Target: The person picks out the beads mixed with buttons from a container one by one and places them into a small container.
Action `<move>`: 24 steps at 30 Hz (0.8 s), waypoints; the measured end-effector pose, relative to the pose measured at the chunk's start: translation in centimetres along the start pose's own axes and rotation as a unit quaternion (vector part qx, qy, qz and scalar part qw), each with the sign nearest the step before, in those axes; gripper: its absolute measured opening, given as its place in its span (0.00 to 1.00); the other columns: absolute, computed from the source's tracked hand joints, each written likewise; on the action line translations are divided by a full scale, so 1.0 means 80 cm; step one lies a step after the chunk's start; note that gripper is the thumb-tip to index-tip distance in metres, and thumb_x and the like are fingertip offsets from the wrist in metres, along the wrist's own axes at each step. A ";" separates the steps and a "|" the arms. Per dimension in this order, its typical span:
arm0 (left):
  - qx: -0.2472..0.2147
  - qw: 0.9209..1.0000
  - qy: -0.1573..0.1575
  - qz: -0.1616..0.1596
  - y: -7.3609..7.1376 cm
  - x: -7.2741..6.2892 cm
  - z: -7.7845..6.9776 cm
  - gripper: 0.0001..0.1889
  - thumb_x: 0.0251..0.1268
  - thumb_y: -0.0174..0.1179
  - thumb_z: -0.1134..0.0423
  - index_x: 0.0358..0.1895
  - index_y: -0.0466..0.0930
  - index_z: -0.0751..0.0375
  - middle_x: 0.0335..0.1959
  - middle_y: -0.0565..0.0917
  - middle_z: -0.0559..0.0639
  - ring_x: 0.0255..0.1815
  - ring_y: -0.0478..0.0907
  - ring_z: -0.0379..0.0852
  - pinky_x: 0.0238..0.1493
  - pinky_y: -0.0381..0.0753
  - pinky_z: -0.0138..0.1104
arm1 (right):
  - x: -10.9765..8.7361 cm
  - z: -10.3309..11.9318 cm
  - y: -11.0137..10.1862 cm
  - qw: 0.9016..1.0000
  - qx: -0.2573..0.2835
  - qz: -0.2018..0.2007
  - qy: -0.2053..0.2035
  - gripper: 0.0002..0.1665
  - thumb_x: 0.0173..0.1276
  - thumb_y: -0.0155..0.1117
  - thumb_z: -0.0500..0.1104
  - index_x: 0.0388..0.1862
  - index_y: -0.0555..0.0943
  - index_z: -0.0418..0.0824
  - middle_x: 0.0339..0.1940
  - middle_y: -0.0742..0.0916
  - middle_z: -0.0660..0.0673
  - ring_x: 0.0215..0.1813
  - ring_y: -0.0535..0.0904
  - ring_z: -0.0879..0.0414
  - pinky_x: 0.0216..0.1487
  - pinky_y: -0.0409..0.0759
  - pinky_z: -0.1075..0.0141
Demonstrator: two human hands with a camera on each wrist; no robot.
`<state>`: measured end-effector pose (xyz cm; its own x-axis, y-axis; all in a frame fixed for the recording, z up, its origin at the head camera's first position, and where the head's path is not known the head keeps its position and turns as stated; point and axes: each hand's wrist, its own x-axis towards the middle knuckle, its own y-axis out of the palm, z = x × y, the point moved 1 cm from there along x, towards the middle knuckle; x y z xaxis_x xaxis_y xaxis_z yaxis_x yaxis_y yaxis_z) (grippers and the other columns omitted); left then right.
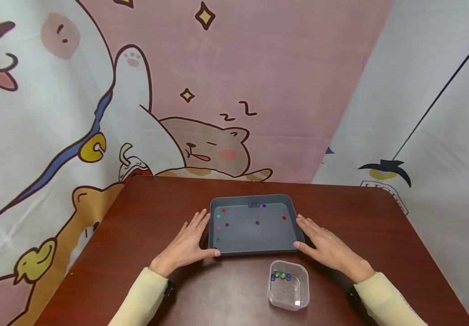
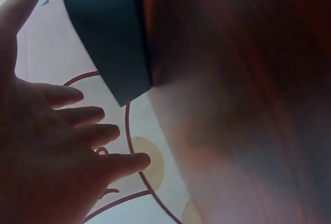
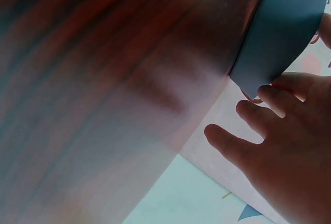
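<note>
Grey tray (image 1: 250, 240) lies flat on the brown tabletop (image 1: 169, 199), long side toward the person, between the two hands. Left hand (image 1: 183, 249): fingers extended and spread along the tray's left wall, thumb at the near left corner; grip wide, nothing clasped. Right hand (image 1: 330, 249): fingers extended with a slight bend by the right wall, thumb at the near right corner; grip likewise wide, nothing clasped. Whether every fingertip touches the wall cannot be told. Inside the tray, a cluster of small coloured pieces (image 1: 257, 205) sits by the far wall, near its middle. Single pieces lie apart: red, light blue, pink and green toward the left side, two dark ones further in, one red near the right. Clear plastic box (image 1: 289, 301) stands just in front of the tray, right of its middle, with green and blue marbles (image 1: 282, 275) toward its far side. Sleeves (image 1: 142, 294) pale yellow. Printed cloth (image 1: 287, 68) hangs behind the tabletop.
</note>
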<state>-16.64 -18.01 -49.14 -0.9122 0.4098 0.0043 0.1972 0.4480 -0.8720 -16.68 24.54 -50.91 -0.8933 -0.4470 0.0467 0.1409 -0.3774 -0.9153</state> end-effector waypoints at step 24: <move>-0.010 0.999 -0.008 0.044 0.010 0.017 0.013 0.58 0.58 0.70 0.32 0.83 0.53 0.63 0.86 0.48 0.53 0.85 0.44 0.58 0.78 0.49 0.64 | 0.093 0.055 -0.042 0.986 -0.067 -0.093 -0.124 0.34 0.73 0.70 0.53 0.71 0.78 0.38 0.70 0.81 0.38 0.70 0.77 0.42 0.67 0.76 0.44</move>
<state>-18.09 -17.90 -50.33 -0.8966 0.4355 -0.0800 0.2841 0.4271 -0.8584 -21.95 18.92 -45.76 -0.7642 -0.5712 0.2995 -0.0870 -0.3689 -0.9254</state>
